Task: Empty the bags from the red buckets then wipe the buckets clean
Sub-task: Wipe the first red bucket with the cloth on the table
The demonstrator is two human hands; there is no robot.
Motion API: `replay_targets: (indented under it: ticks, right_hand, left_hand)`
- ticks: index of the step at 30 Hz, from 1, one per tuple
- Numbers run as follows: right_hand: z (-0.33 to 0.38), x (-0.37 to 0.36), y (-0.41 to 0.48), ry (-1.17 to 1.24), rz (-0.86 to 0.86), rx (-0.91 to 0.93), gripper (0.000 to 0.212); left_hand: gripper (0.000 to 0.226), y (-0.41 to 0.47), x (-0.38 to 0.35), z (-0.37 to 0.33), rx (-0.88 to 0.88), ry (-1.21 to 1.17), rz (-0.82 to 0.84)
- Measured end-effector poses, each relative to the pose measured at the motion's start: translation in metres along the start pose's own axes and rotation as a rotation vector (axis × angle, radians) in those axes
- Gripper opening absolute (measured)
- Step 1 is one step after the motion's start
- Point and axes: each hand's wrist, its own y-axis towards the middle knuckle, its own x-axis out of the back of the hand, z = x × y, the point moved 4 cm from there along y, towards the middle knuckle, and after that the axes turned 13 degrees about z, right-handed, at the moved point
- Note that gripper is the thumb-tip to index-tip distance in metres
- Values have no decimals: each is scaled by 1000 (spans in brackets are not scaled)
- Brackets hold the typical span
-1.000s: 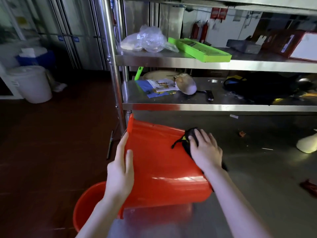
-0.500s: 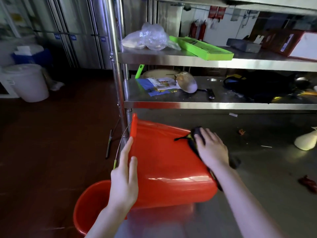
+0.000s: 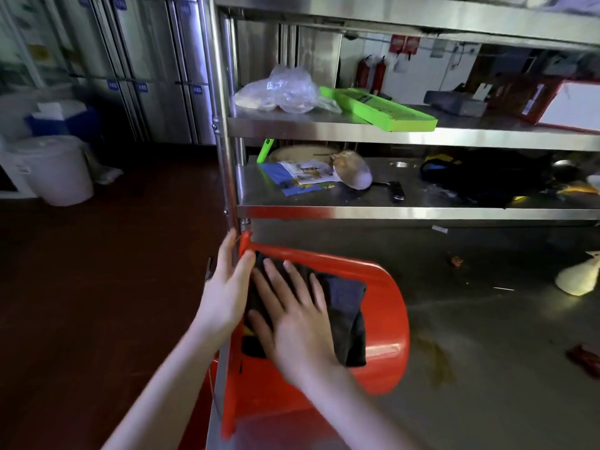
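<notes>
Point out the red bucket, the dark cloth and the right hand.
red bucket (image 3: 386,319), head view, bare side wall.
dark cloth (image 3: 347,306), head view, uncovered right half.
right hand (image 3: 292,323), head view, back of hand.

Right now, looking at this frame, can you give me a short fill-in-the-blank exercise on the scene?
1. The red bucket lies on its ____ on the steel table.
2. The right hand presses a dark ____ flat against the bucket.
3. The left hand holds the bucket by its ____.
Missing words: side; cloth; rim.
</notes>
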Motion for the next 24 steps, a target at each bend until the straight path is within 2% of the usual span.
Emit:
replay_targets:
  ticks: [1, 4, 6, 9, 11, 13, 17, 19, 22, 24]
  right_hand:
    - [3, -4, -7, -4, -8, 12, 59]
    - [-16, -8, -14, -41, -2, -12, 64]
    - [-58, -4, -12, -44, 22, -190, 66]
    - [-138, 6, -13, 65, 126, -589, 65]
    - [-165, 9, -9, 184, 186, -713, 63]
    - [-145, 8, 7, 101, 152, -648, 60]
    - [-33, -7, 33, -6, 41, -164, 58]
    - [-14, -9, 35, 18, 48, -62, 57]
    - [-52, -3, 27, -17, 54, -127, 59]
    - [-102, 1, 14, -25, 85, -339, 60]
  left_hand:
    - [51, 19, -2, -2, 79, 57, 11]
    - [51, 37, -15, -7, 135, 216, 8]
    - [47, 26, -20, -13, 76, 285, -19]
    - [44, -9, -26, 6, -39, 184, -5]
    - [45, -27, -35, 15, -76, 121, -5]
    - [45, -30, -42, 18, -92, 102, -2]
    - [45, -17, -35, 17, -79, 91, -42]
    - [46, -17, -31, 18, -85, 54, -34]
    - [44, -19, -28, 20, -107, 68, -23]
    - [43, -24, -31, 23, -105, 55, -19]
